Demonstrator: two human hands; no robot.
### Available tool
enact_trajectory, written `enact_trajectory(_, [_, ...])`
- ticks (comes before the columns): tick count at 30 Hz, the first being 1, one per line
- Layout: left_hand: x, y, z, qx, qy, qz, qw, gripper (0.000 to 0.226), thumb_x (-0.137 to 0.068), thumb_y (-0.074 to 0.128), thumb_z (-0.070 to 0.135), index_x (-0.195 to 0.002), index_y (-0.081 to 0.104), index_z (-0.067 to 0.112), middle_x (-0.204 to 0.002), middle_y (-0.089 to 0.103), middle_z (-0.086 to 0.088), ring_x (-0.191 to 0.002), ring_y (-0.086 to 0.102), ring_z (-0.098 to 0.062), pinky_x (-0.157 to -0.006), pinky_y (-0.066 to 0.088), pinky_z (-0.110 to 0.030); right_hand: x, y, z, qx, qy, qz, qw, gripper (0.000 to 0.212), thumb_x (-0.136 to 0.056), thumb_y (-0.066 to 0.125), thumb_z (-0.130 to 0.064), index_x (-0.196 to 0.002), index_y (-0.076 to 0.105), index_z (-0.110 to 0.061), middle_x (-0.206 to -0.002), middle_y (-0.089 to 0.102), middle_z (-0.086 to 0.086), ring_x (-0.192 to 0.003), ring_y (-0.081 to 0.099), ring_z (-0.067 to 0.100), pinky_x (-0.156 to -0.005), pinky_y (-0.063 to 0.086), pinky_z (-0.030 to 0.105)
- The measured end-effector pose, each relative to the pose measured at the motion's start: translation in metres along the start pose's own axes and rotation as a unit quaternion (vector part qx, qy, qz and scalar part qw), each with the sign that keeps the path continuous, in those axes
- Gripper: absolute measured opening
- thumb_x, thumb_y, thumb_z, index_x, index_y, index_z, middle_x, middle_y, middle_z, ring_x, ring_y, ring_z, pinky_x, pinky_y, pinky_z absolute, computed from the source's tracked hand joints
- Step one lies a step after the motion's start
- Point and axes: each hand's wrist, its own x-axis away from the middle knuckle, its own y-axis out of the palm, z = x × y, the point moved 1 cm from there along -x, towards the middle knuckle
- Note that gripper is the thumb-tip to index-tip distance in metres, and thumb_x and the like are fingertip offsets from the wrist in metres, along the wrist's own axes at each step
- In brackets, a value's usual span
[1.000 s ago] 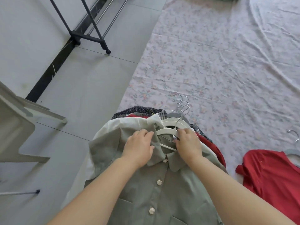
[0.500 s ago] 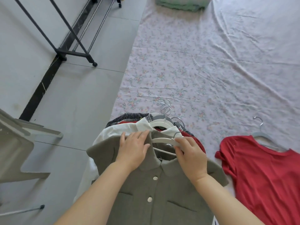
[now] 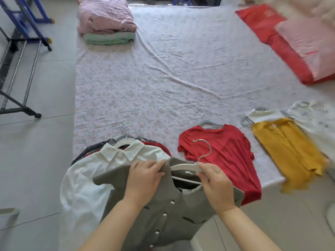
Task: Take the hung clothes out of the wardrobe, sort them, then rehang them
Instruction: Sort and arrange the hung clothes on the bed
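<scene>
A grey buttoned shirt (image 3: 163,211) on a white hanger (image 3: 183,167) is lifted off a pile of hung clothes. My left hand (image 3: 145,176) grips its left collar and shoulder. My right hand (image 3: 215,185) holds the hanger at its right side, below the metal hook (image 3: 204,149). Beneath it lies a white collared shirt (image 3: 101,171) on the pile, with several hanger hooks (image 3: 123,127) sticking out at the top. To the right a red top (image 3: 223,156), a yellow garment (image 3: 288,149) and a white garment (image 3: 317,120) lie spread on hangers.
A floral sheet (image 3: 154,78) covers the floor ahead. Folded pink and green bedding (image 3: 107,28) sits at its far left corner. A red and pink quilt (image 3: 293,42) lies far right. A black clothes rack base (image 3: 21,69) stands on the tiles at left.
The grey shirt on its hanger has been lifted up and toward me off the pile, uncovering the white collared shirt. My view has tilted up, showing more of the sheet and the sorted garments.
</scene>
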Motion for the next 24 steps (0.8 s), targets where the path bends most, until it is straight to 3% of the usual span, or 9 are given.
enact_trajectory(9, [0.022, 0.057, 0.137, 0.005, 0.019, 0.006, 1.000, 0.034, -0.066, 0.082, 0.014, -0.097, 0.072, 0.022, -0.081, 0.070, 0.004, -0.072, 0.065, -0.025, -0.070, 0.046, -0.040, 0.051, -0.107, 0.099, -0.015, 0.013, 0.047, 0.999, 0.036, -0.064, 0.079, 0.006, -0.095, 0.073, -0.011, -0.080, 0.068, -0.001, -0.072, 0.062, 0.012, -0.066, 0.044, 0.018])
enact_trajectory(12, [0.031, 0.085, 0.190, 0.003, -0.002, 0.012, 1.000, 0.032, -0.072, 0.077, 0.015, -0.102, 0.070, 0.022, -0.086, 0.070, 0.002, -0.078, 0.065, -0.026, -0.074, 0.041, -0.038, 0.061, -0.143, 0.143, -0.031, 0.002, 0.038, 0.999, 0.035, -0.063, 0.079, 0.006, -0.093, 0.074, -0.011, -0.080, 0.068, 0.001, -0.071, 0.063, 0.015, -0.065, 0.046, 0.020])
enact_trajectory(16, [0.037, 0.114, 0.253, 0.034, -0.046, 0.021, 0.998, 0.032, -0.082, 0.067, 0.019, -0.113, 0.065, 0.026, -0.097, 0.068, 0.001, -0.092, 0.060, -0.023, -0.080, 0.027, -0.030, 0.062, -0.190, 0.192, -0.041, -0.026, 0.021, 0.999, 0.030, -0.065, 0.079, 0.003, -0.091, 0.074, -0.010, -0.078, 0.068, 0.004, -0.067, 0.066, 0.021, -0.058, 0.056, 0.033])
enact_trajectory(21, [0.026, 0.125, 0.299, 0.047, -0.085, 0.056, 0.994, 0.032, -0.085, 0.063, 0.017, -0.115, 0.064, 0.026, -0.103, 0.068, 0.001, -0.098, 0.059, -0.021, -0.078, 0.021, -0.027, 0.043, -0.227, 0.226, -0.026, -0.078, 0.027, 0.996, 0.031, -0.062, 0.082, 0.002, -0.088, 0.075, -0.012, -0.076, 0.069, 0.002, -0.064, 0.066, 0.020, -0.057, 0.050, 0.023])
enact_trajectory(24, [0.007, 0.125, 0.307, 0.035, -0.091, 0.075, 0.992, 0.032, -0.085, 0.062, 0.018, -0.116, 0.064, 0.026, -0.105, 0.068, 0.000, -0.101, 0.059, -0.020, -0.076, 0.019, -0.026, 0.022, -0.233, 0.237, -0.040, -0.094, 0.025, 0.994, 0.029, -0.064, 0.080, 0.001, -0.090, 0.074, -0.012, -0.078, 0.069, 0.003, -0.066, 0.066, 0.022, -0.057, 0.052, 0.028])
